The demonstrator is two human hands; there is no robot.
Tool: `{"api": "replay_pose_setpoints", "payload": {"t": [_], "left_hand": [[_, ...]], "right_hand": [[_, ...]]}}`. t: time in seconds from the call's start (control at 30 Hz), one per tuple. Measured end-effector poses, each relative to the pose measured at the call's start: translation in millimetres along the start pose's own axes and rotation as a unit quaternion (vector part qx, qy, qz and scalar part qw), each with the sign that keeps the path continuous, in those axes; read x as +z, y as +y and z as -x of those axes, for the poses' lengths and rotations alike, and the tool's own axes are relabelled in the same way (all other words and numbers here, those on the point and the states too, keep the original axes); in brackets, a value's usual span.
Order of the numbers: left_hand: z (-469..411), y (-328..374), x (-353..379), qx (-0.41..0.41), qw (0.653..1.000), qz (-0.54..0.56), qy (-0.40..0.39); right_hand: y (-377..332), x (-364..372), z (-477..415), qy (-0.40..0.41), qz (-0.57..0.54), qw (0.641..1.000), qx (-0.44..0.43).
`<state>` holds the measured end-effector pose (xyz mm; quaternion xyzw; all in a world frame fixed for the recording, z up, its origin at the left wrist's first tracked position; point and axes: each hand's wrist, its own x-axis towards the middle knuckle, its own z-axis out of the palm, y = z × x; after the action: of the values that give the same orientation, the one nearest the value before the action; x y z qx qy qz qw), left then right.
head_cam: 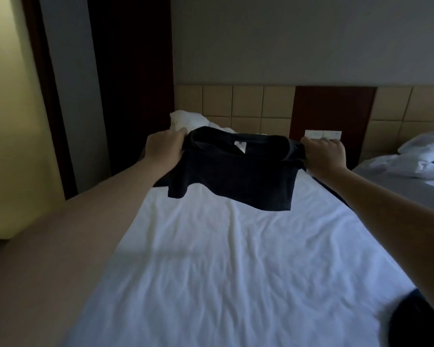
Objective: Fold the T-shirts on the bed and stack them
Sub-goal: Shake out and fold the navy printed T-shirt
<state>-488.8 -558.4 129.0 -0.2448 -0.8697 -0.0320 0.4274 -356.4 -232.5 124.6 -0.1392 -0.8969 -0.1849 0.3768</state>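
A black T-shirt (236, 176) hangs in the air above the far half of the bed (223, 259), its collar and white label facing me. My left hand (164, 151) grips its left shoulder. My right hand (323, 152) grips the right shoulder. Both arms are stretched forward. The shirt's lower edge hangs free, just above the white sheet, and looks doubled over.
White pillows (186, 121) lie at the head of the bed against a tiled headboard (248, 103). A second bed with a rumpled white duvet (421, 156) stands to the right. A dark piece of fabric (416, 319) shows at the bed's near right edge.
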Motion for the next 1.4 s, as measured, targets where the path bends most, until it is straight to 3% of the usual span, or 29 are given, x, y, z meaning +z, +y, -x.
{"api": "replay_pose_setpoints", "payload": {"t": [0.03, 0.1, 0.2, 0.27, 0.37, 0.43, 0.57, 0.67, 1.1, 1.4], "left_hand": [[2.6, 2.3, 17.4, -0.001, 0.999, 0.03, -0.01], [30.2, 6.2, 59.3, 0.005, 0.989, 0.102, -0.106], [123.2, 18.3, 127.9, 0.005, 0.941, 0.15, -0.303], [194.4, 28.4, 160.8, 0.013, 0.946, 0.124, -0.299], [232.0, 28.4, 179.6, -0.036, 0.958, 0.197, -0.207], [227.2, 24.1, 175.0, -0.023, 0.961, 0.211, -0.175], [230.4, 32.2, 169.4, 0.036, 0.968, 0.231, -0.087], [240.3, 33.1, 162.4, 0.018, 0.949, 0.309, -0.058], [336.8, 50.7, 40.3, 0.004, 0.956, 0.288, -0.062], [407.3, 60.1, -32.4, 0.03, 0.937, 0.338, -0.083]], "right_hand": [[-3.9, 16.1, -1.1, -0.023, -0.018, 1.0, 0.002], [-14.8, 55.6, 16.5, -0.134, -0.062, 0.989, -0.008], [-32.0, 127.1, 98.6, -0.352, -0.199, 0.913, 0.054], [-39.1, 161.3, 163.3, -0.398, -0.211, 0.893, 0.011], [-38.8, 179.3, 202.8, -0.303, -0.204, 0.929, -0.06], [-38.1, 180.2, 202.0, -0.215, -0.243, 0.942, -0.085], [-37.7, 186.4, 210.1, -0.091, -0.289, 0.948, -0.101], [-39.0, 176.8, 218.1, -0.036, -0.322, 0.939, -0.112], [-18.0, 75.4, 313.0, -0.096, -0.337, 0.93, -0.115], [-4.1, -8.8, 400.6, -0.121, -0.359, 0.921, -0.091]]}}
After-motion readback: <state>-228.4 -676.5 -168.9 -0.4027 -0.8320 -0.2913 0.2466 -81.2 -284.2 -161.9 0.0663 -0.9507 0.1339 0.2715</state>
